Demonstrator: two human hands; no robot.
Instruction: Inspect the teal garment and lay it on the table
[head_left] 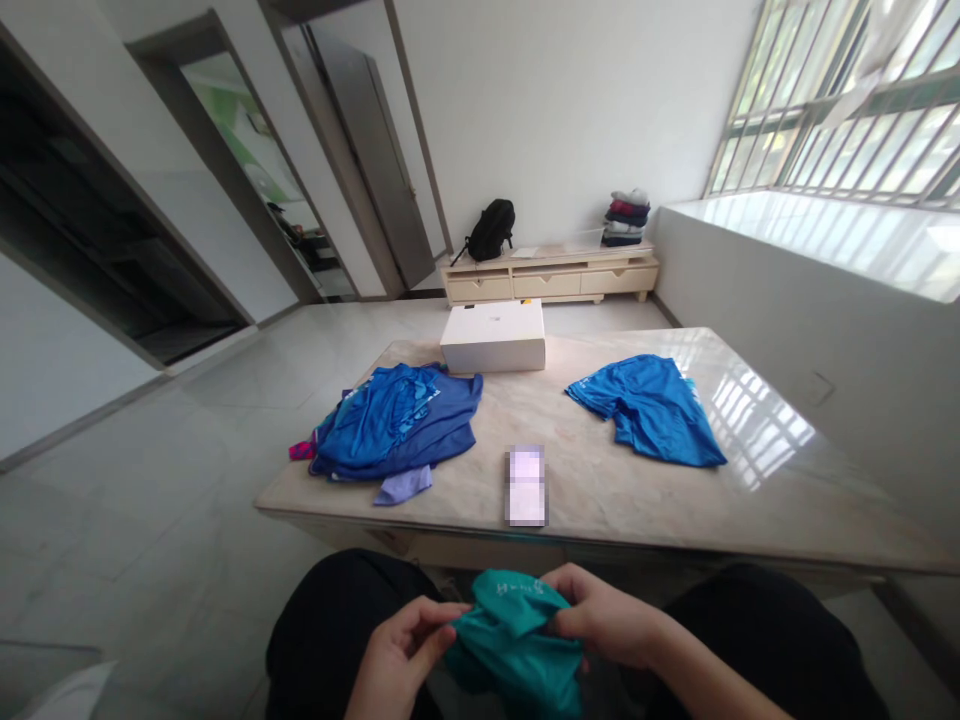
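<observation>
A green garment (525,640) with small white lettering hangs bunched between my hands, above my lap and in front of the table edge. My left hand (409,645) pinches its left side between thumb and fingers. On the other side, my right hand (600,615) grips the cloth, some of its fingers hidden behind the fabric. What kind of garment it is I cannot tell. On the table, blue shorts (649,405) lie spread out at the right. A heap of blue clothes (397,420) lies at the left, with a lilac piece of cloth (405,486) sticking out at its front.
A blurred-out phone-like object (526,485) lies near the front edge of the marble-look table (547,410). A white box (493,337) stands at its far side. Beyond it, a low cabinet (551,280) carries a black backpack (491,230) and a stack of folded clothes (626,218).
</observation>
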